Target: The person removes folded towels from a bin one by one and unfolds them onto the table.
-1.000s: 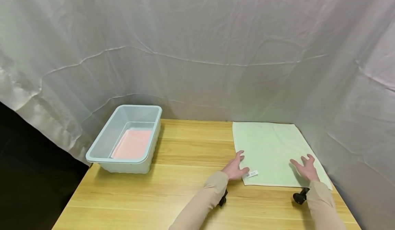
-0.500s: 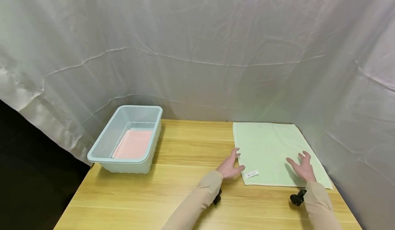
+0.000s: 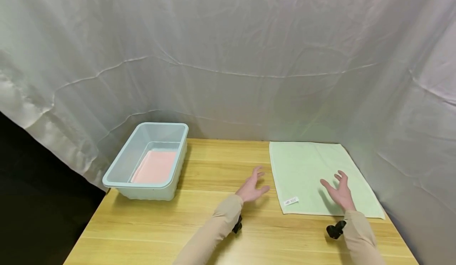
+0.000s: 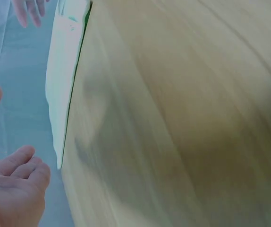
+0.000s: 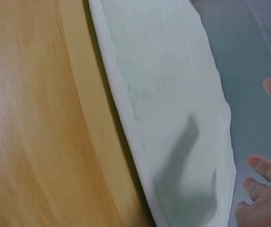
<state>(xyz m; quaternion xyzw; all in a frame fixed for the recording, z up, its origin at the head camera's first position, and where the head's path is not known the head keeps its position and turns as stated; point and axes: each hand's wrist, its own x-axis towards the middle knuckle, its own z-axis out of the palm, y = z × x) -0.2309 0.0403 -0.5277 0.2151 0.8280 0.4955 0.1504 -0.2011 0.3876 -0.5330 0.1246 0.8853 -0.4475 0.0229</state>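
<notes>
A pale green towel (image 3: 306, 174) lies spread flat at the right of the table, a small white label (image 3: 291, 201) at its near left corner. My left hand (image 3: 250, 189) hovers over bare wood just left of the towel, fingers spread and holding nothing. Above the towel's near right part is my right hand (image 3: 340, 192), its fingers loosely apart and its shadow falling on the cloth. In the right wrist view the towel (image 5: 164, 94) shows that shadow, with the right hand (image 5: 267, 198) at the edge. The left wrist view catches the left hand (image 4: 17, 189) at lower left.
A light blue plastic bin (image 3: 146, 185) stands at the table's left, with a folded pink cloth (image 3: 154, 167) on its floor. Grey curtain (image 3: 228, 59) hangs behind the wooden table (image 3: 149, 225) and along its right side.
Both hands have drawn left and up off the towel; the left hand has moved from its left edge to over the wood. The towel stays put.
</notes>
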